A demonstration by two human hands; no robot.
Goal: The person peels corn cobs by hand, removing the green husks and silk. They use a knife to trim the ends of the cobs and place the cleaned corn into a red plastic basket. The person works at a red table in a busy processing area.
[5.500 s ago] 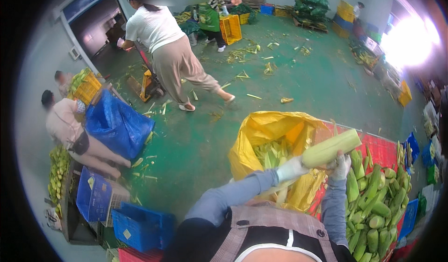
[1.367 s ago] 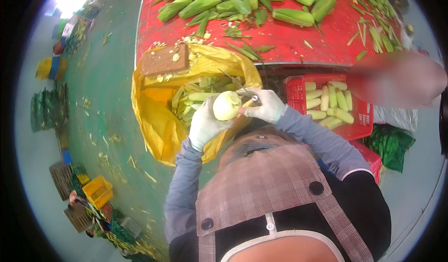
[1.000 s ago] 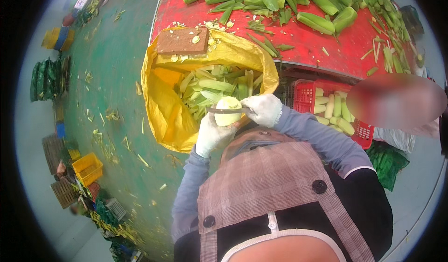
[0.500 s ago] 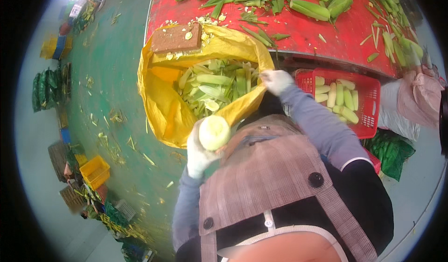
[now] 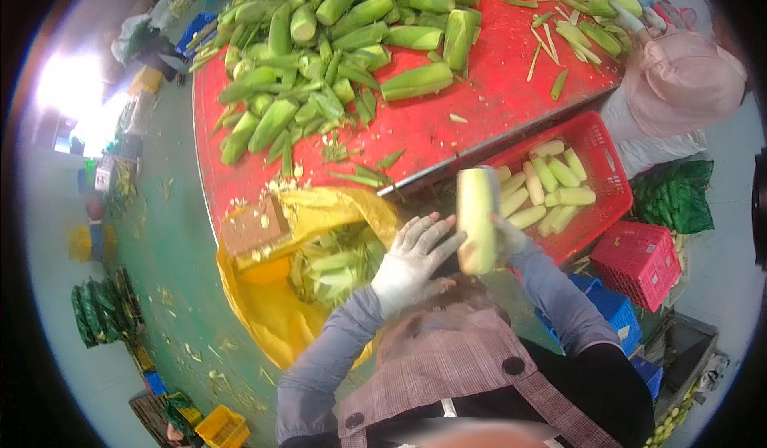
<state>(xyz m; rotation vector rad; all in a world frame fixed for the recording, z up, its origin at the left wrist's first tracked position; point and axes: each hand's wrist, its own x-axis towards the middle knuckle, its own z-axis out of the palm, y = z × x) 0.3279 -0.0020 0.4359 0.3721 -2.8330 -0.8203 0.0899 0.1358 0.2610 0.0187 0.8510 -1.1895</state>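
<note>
My right hand [image 5: 512, 240], in a white glove, holds a pale, trimmed ear of corn [image 5: 477, 220] upright at the near side of the red crate. To its left, my gloved left hand [image 5: 411, 264] is spread open, its fingers close to the ear and nothing in its palm. Beneath and left of that hand is a yellow bag [image 5: 249, 300] with green and pale husks [image 5: 335, 266] inside. The red crate [image 5: 611, 180] holds several pale ears [image 5: 559, 172] like the one I grip.
A red table [image 5: 511, 73] carries a heap of green unhusked ears [image 5: 351, 25]. A brown brick [image 5: 254, 226] weighs the bag's edge down. At the right, a person in a pink head covering [image 5: 687, 81] works at the table. A pink crate [image 5: 639, 264] and blue crate [image 5: 611, 312] stand lower right.
The pale ear has passed from my left hand to my right and moved rightward towards the red crate. My right hand has let go of the bag's edge. The view has shifted.
</note>
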